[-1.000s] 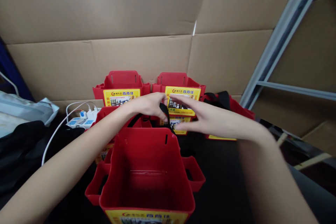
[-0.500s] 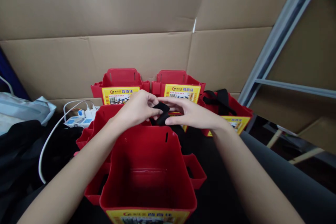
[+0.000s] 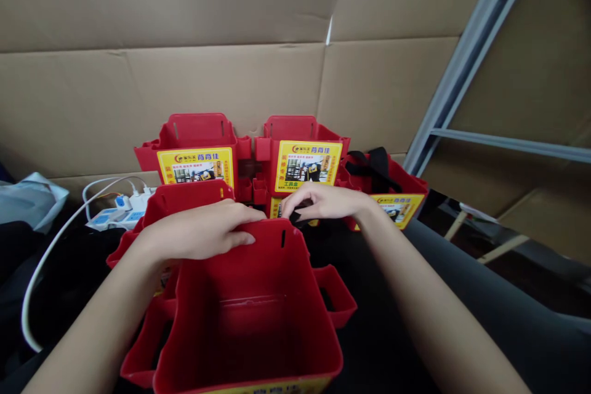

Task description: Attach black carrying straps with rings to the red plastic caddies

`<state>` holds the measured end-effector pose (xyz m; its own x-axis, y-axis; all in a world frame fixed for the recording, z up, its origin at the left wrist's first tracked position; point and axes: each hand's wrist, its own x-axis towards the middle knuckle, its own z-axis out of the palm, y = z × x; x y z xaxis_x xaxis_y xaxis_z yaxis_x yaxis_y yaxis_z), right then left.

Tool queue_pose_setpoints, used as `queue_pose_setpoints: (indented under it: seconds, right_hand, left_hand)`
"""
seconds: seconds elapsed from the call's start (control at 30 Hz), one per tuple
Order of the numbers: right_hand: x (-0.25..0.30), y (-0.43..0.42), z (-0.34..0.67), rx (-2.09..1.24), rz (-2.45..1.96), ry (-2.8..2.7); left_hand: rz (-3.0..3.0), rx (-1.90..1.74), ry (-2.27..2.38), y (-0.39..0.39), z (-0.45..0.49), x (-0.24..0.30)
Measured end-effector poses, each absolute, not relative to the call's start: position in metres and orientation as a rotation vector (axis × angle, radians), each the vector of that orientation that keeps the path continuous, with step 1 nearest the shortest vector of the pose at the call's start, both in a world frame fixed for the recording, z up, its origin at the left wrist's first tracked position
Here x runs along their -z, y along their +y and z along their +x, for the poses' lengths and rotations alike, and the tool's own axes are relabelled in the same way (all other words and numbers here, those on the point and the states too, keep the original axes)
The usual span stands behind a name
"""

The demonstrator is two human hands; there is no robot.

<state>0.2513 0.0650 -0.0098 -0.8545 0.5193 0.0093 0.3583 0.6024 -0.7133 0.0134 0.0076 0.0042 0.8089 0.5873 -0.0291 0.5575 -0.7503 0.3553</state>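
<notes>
While the left hand (image 3: pixel 207 231) is clamped on the back wall (image 3: pixel 263 252) of the red front box (image 3: pixel 302 305), its thumb (image 3: pixel 241 239) inside, the right hand (image 3: pixel 318 203) pinches a black strap (image 3: pixel 296 220) just behind that wall's right end. Farther behind the front box stand two labelled boxes (image 3: pixel 308 166); a power strip (image 3: pixel 113 219) lies to its rear left, a strapped box (image 3: pixel 407 177) to its rear right.

Cardboard wall (image 3: pixel 226 80) beside metal frame (image 3: pixel 459 68)
</notes>
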Motion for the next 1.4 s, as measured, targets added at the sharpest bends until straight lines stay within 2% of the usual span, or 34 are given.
queue_pose_setpoints:
  seconds: [0.4, 0.67, 0.93, 1.4]
  right_hand:
    - [0.006, 0.054, 0.240, -0.765, -0.739, -2.822]
    - [0.016, 0.070, 0.247, -0.956, -0.532, -2.764]
    - [0.020, 0.064, 0.237, -0.998, -0.515, -2.816]
    - [0.001, 0.047, 0.236, -0.820, -0.667, -2.796]
  left_hand:
    - [2.665, -0.124, 0.933, 0.007, 0.013, -0.002]
    - [2.686, -0.118, 0.956, 0.010, 0.013, -0.001]
    - [2.687, -0.116, 0.955, 0.008, 0.013, -0.003]
    - [2.676, -0.133, 0.951, 0.008, 0.012, -0.002]
